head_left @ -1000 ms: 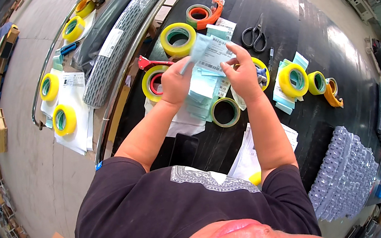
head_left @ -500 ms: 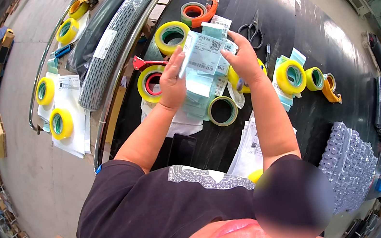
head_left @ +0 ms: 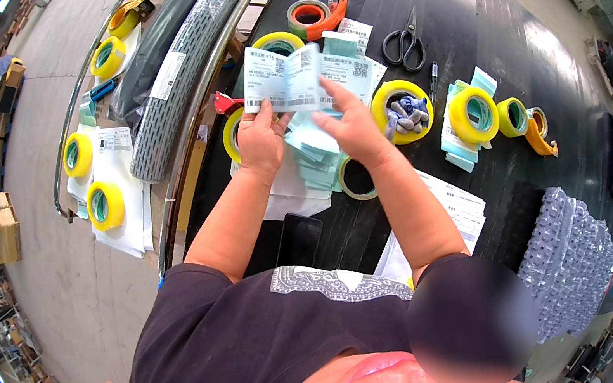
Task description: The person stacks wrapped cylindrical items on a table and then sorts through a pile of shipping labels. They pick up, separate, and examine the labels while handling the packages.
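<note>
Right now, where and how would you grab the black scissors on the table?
I'd grip the black scissors by their finger loops, from the near side and slightly above. The loops face the person and the blades point away, so that side looks safest. The right hand is nearer; it should probably clear the yellow tape roll lying just short of the loops.

Pale-blue printed label strip (head_left: pixel 267 79) (with a crease) between both hands (head_left: pixel 260 143) (head_left: pixel 356 126).
</note>
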A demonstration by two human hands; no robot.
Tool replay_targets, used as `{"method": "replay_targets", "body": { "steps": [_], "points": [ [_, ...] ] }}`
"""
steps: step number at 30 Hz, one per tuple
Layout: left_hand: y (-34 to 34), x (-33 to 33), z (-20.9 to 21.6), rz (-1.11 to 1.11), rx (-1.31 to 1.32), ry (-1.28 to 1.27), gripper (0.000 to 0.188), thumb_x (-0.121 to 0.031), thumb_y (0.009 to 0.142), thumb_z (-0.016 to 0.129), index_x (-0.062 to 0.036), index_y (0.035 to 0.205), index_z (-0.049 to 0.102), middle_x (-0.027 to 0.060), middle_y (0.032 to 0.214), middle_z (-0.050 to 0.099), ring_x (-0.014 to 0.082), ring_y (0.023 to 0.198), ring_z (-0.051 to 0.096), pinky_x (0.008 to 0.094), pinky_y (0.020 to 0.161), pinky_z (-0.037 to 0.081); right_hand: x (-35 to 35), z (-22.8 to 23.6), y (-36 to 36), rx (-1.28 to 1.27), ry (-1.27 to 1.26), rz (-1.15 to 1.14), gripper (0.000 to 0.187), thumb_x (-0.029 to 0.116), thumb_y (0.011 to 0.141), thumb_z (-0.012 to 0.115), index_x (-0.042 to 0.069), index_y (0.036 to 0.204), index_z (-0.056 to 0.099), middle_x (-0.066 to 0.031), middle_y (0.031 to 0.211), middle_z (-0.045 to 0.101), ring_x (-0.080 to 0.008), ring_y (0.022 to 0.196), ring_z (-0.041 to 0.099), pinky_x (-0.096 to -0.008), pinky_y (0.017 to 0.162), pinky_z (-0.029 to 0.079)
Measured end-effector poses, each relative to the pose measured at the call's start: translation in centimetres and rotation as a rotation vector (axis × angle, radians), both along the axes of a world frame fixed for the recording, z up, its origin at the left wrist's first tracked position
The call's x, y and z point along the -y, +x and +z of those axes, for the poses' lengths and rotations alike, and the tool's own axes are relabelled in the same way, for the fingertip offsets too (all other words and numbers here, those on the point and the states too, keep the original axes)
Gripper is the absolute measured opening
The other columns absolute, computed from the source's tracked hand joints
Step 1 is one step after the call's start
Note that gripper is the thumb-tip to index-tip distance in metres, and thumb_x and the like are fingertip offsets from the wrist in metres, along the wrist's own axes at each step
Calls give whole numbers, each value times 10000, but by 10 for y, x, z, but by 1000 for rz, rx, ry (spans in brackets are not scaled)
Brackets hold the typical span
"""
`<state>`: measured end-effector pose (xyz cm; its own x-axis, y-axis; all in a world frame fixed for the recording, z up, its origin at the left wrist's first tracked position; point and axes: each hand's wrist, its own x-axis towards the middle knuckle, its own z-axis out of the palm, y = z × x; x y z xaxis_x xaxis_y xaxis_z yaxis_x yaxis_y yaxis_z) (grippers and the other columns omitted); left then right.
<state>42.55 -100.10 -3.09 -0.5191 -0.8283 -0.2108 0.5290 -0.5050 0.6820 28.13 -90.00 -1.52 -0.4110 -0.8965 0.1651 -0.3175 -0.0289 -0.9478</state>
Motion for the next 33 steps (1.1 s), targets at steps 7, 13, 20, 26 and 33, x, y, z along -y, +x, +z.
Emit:
{"method": "replay_targets", "body": {
  "steps": [7,13,20,26,33],
  "points": [
    [5,-7,11,-164,-115,44,440,-333,1035,355,-20,1321,474,136,1281,571,273,1149,576,439,1017,449,-2,7,36,-534,72,119,657,221,775,700,111,1386,484,-96,1507,382,-395,1391,294,-472,1129,271],
    [3,0,4,-161,1,-33,380,-275,1030,418,-35,1317,485,135,1256,587,255,1131,586,430,986,463,-7,7,39,-624,59,92,653,218,753,714,101,1361,504,-111,1491,396,-390,1393,289,-507,1130,245],
    [5,1,0,-104,16,5,299,-225,1036,407,-74,1276,503,84,1213,612,228,1098,597,440,944,464,-9,-2,-4,-496,-17,-324,694,164,761,716,-13,1368,429,-257,1439,383,-405,1346,347,-459,1121,278],
    [4,2,0,-98,-28,9,290,-217,1035,412,-77,1276,491,83,1222,600,235,1124,580,470,974,439,-4,-13,-30,93,101,-346,731,153,824,685,-84,1409,315,-288,1406,401,-368,1312,416,-408,1086,346],
    [1,2,0,-85,51,-32,298,-218,1035,416,-62,1279,486,90,1231,590,232,1130,574,458,986,442,-7,-4,-9,511,-93,-219,712,144,839,670,-54,1425,317,-270,1435,398,-365,1328,412,-398,1094,337]
  ]
}}
